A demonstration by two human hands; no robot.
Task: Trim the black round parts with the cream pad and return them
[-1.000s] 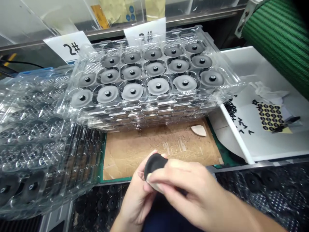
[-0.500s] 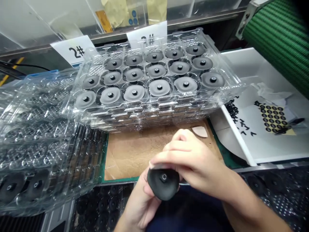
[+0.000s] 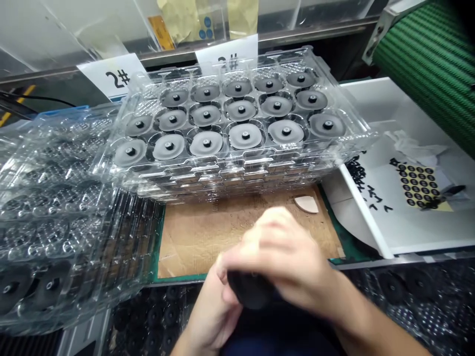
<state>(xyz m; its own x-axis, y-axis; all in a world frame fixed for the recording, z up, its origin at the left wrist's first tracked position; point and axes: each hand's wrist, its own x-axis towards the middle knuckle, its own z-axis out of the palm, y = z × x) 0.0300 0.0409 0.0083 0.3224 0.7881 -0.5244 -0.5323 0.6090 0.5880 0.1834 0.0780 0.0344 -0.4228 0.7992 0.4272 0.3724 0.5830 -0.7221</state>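
Near my body, my left hand [image 3: 217, 301] is closed around a black round disc-like part [image 3: 250, 291], gripping its left side from below. My right hand [image 3: 284, 249] lies across the part's upper edge and hides its centre; its fingers are curled and blurred by motion. Whatever may be between those fingers is hidden. Beyond the hands, a clear plastic tray [image 3: 222, 160] holds rows of similar dark discs [image 3: 245, 135], each with a small centre stub.
On the left stand stacked clear trays [image 3: 74, 212]. A brown board [image 3: 200, 237] carries a pale curved scrap [image 3: 307, 203]. To the right, a white bin [image 3: 426, 232] holds small black pieces and a sheet of round stickers [image 3: 419, 185]. A green ribbed roller [image 3: 430, 59] is at upper right.
My right hand has moved over the top of the black part, covering its centre stub, which showed before. My left hand keeps its hold.
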